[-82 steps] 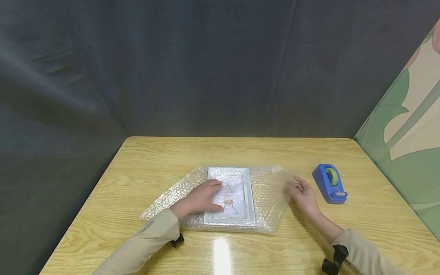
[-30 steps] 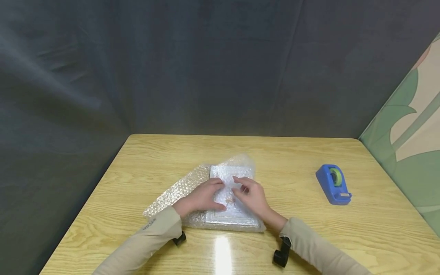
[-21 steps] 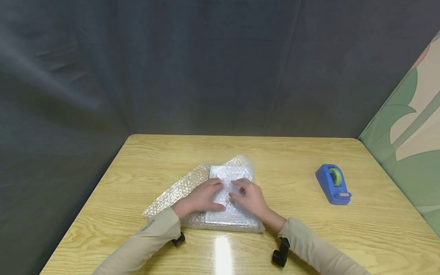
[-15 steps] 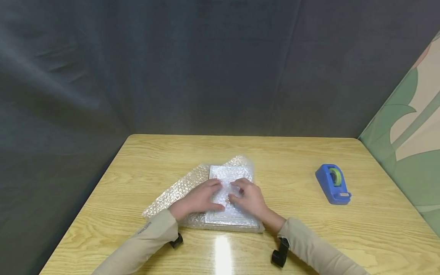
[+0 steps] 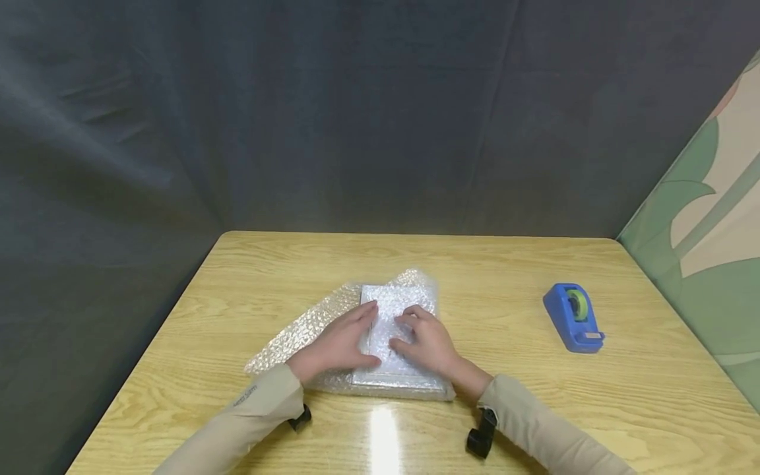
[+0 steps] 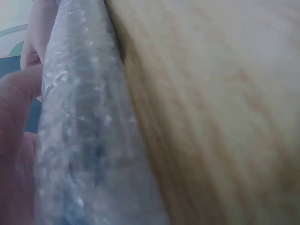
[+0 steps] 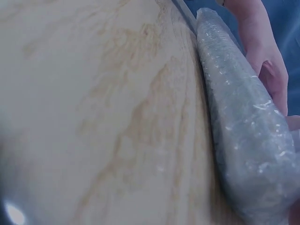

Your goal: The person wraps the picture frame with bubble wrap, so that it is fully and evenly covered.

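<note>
A flat, pale-bordered picture frame (image 5: 388, 300) lies on the table within bubble wrap (image 5: 309, 333). The wrap's right side is folded over the frame, and its left part spreads out over the tabletop. My left hand (image 5: 340, 342) rests along the frame's left side, fingers extended and thumb apart. On the folded layer, my right hand (image 5: 432, 343) presses with bent fingertips, thumb and index finger spread. The near wrapped edge shows as a rounded roll of bubble wrap (image 6: 89, 117) in the left wrist view, and bubble wrap (image 7: 243, 108) also fills the right wrist view's right side.
A blue tape dispenser (image 5: 574, 318) with a green roll stands to the right on the wooden table (image 5: 487, 264). Dark cloth (image 5: 368, 119) hangs behind and at the left. A leaf-patterned panel (image 5: 721, 277) borders the right side.
My right hand brought the wrap's right side leftward over the frame, and now presses there with fingertips. Lately my left hand has slid slightly left, its fingers straighter.
</note>
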`<state>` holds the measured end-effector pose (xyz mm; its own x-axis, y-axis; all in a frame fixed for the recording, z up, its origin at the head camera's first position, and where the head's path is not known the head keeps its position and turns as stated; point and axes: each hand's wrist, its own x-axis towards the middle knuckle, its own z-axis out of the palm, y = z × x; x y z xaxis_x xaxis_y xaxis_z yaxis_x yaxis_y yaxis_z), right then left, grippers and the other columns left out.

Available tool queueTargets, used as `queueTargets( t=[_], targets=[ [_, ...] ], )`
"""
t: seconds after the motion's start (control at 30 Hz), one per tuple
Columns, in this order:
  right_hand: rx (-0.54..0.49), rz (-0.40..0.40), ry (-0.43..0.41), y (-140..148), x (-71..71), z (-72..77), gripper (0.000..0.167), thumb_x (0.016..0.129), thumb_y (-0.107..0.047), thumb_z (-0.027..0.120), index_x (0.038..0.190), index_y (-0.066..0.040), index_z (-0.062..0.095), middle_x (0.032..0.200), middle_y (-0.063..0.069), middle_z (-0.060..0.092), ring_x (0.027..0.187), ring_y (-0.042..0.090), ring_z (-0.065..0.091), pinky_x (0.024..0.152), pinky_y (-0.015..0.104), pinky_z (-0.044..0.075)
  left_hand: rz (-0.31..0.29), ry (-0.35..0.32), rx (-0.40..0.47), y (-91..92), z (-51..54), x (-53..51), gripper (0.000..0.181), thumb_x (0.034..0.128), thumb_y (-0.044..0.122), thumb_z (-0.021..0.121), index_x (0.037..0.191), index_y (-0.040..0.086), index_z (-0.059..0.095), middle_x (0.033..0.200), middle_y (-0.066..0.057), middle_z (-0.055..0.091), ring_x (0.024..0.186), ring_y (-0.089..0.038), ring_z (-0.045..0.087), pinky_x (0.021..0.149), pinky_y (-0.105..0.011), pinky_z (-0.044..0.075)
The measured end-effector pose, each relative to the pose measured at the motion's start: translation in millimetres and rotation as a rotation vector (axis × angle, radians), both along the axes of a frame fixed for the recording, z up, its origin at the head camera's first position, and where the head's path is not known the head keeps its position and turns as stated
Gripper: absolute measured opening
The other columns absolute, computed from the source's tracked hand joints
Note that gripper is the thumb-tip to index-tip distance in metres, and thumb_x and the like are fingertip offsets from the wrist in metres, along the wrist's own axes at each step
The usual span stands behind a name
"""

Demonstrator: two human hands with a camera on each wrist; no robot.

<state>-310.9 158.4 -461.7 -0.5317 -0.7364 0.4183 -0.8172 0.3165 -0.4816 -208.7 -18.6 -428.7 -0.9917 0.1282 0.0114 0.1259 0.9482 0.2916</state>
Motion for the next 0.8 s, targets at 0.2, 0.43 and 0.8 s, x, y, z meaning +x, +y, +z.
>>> queueTargets(
  t=[0.2, 0.43, 0.8],
  targets=[
    [0.026, 0.094, 0.031, 7.7, -2.4, 2.0, 0.049, 0.076, -0.03, 0.07, 0.111, 0.003, 0.062, 0.106, 0.006, 0.058, 0.088, 0.015, 0.054, 0.075, 0.029, 0.049, -0.067, -0.053, -0.028, 5.0, 3.3, -11.0, 0.092, 0.0704, 0.043, 0.071, 0.143, 0.008, 0.026, 0.15, -0.006, 0.018, 0.136, -0.025, 0.018, 0.11, -0.042, 0.019],
    [-0.074, 0.235, -0.049, 26.5, -10.0, 10.8, 0.034, 0.08, -0.005, 0.062, 0.114, 0.001, 0.06, 0.118, 0.017, 0.055, 0.105, 0.03, 0.051, 0.089, 0.045, 0.045, -0.059, -0.104, 0.009, 4.9, 2.6, -13.8, 0.086, 0.0721, 0.044, 0.069, 0.141, 0.01, 0.031, 0.15, -0.004, 0.019, 0.136, -0.024, 0.019, 0.109, -0.043, 0.019],
    [-0.081, 0.065, -0.117, 42.2, -7.0, -2.0, 0.049, 0.084, -0.004, 0.059, 0.13, 0.004, 0.045, 0.141, 0.027, 0.028, 0.13, 0.043, 0.023, 0.104, 0.057, 0.022, -0.049, -0.116, 0.058, 1.1, 1.7, -14.7, 0.087, 0.0699, 0.045, 0.072, 0.141, 0.012, 0.033, 0.15, -0.002, 0.02, 0.136, -0.023, 0.02, 0.109, -0.043, 0.019]
  ],
)
